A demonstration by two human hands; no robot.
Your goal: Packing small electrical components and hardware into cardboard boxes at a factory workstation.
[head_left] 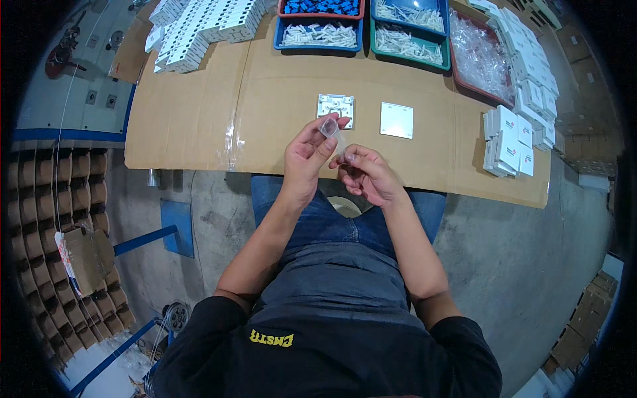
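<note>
Grey floor (pixel 531 255), darker in patches. Cardboard-covered table (pixel 189 126) ahead of me. Off left, I see brown cardboard compartments (pixel 56 229) in rows, a pale blue-edged panel (pixel 73 109) beyond. Brown cartons (pixel 584 315) line the dim right.

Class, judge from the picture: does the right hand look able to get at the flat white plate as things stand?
Probably yes: only bare cardboard seems to lie between the right hand and the white plate, though that hand seems busy with the clear plastic.
</note>
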